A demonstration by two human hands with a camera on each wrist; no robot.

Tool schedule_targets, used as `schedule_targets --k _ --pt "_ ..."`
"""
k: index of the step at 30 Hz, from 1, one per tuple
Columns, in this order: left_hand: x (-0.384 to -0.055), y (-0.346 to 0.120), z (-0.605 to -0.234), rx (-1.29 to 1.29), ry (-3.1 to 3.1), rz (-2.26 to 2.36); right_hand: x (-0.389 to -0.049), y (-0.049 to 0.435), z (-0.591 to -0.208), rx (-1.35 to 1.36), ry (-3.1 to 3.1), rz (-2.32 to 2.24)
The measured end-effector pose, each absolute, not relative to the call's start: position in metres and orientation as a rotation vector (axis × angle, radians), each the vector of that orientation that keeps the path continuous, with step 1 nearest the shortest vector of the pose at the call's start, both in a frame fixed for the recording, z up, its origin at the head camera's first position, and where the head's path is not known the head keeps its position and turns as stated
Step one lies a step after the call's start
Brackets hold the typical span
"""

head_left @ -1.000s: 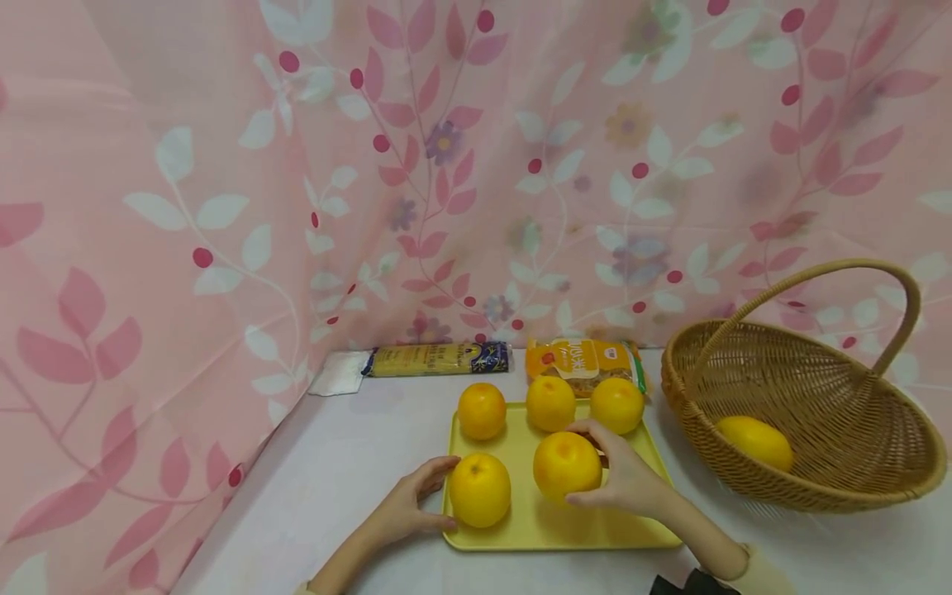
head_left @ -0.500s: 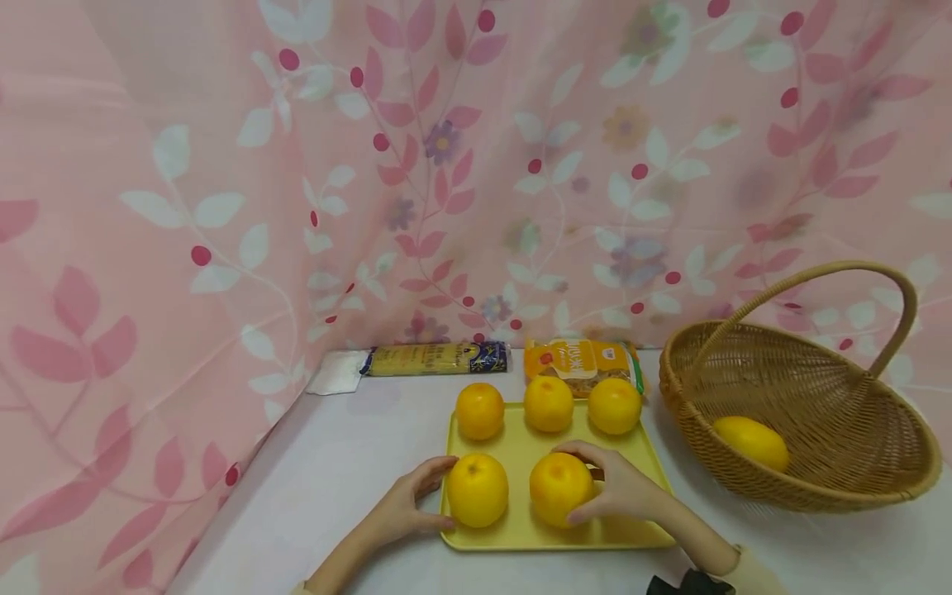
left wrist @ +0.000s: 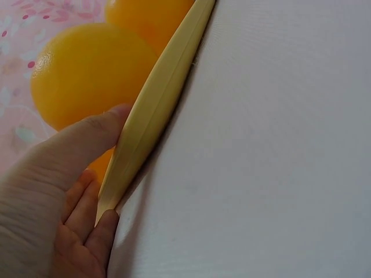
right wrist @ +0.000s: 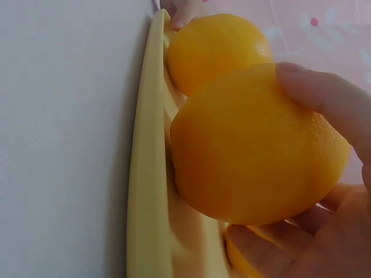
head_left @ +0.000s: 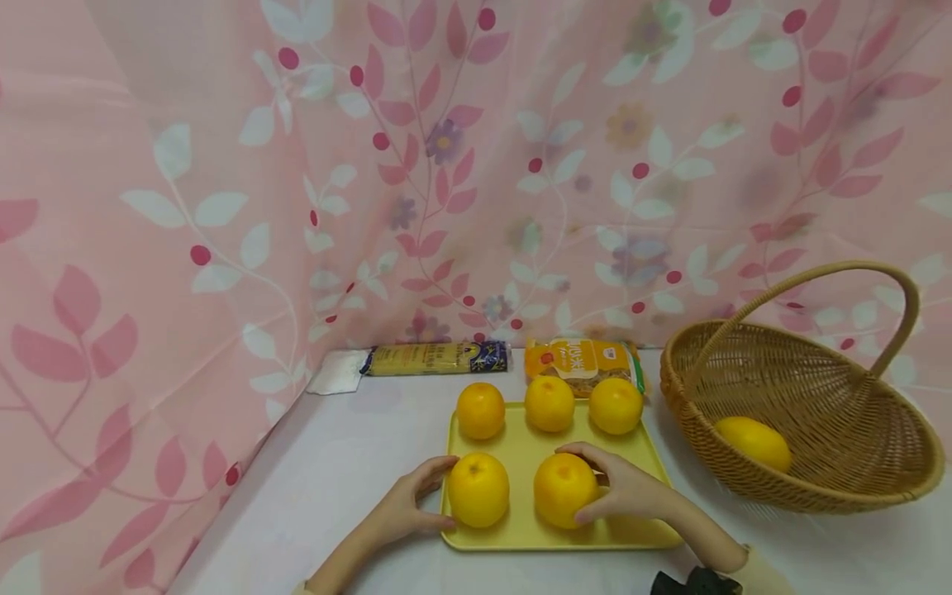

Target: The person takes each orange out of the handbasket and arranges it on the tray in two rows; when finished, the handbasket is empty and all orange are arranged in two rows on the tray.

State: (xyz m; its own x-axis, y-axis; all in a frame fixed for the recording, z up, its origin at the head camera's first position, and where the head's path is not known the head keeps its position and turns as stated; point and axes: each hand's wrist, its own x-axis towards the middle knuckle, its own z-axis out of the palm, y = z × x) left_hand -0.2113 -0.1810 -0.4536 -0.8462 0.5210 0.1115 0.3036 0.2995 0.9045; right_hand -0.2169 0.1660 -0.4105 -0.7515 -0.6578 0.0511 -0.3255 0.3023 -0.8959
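Observation:
My right hand grips an orange at the front middle of the yellow tray. In the right wrist view its thumb lies over that orange and the fingers curl round the other side. My left hand holds the tray's left edge, beside another orange. The left wrist view has the left thumb on the tray rim, with fingers at its outer side. Along the tray's back sit a left orange, a middle orange and a right orange.
A wicker basket with a tall handle stands to the right, a yellow oval fruit inside. Behind the tray lie an orange food packet, a long noodle-like packet and a white packet. A pink floral curtain hangs behind.
My right hand has lowered its orange toward the tray's front, level with the left front orange, then shifted it very slightly right. My left hand stays at the tray edge.

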Motion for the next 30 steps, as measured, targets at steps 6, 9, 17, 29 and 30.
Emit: schedule_targets --k 6,9,17,29,30 --pt "-0.2146 -0.1835 -0.4571 0.835 2.355 1.596 -0.2151 0.1633 -0.4091 -0.934 2.287 -1.368" --pt "-0.2156 -0.1835 -0.4581 0.836 2.348 1.592 -0.2132 0.163 -0.4081 -0.925 2.309 -1.36" --pt "-0.2125 -0.1835 -0.4588 0.809 2.342 1.591 -0.2115 0.1631 -0.4074 -0.984 2.301 -1.331" --pt "-0.2128 -0.182 -0.4567 0.831 2.362 1.586 -0.212 0.1574 -0.4101 -0.89 2.385 -1.377" --pt "-0.2128 -0.1817 -0.4563 0.827 2.361 1.586 -0.2118 0.1576 -0.4103 -0.89 2.387 -1.373"
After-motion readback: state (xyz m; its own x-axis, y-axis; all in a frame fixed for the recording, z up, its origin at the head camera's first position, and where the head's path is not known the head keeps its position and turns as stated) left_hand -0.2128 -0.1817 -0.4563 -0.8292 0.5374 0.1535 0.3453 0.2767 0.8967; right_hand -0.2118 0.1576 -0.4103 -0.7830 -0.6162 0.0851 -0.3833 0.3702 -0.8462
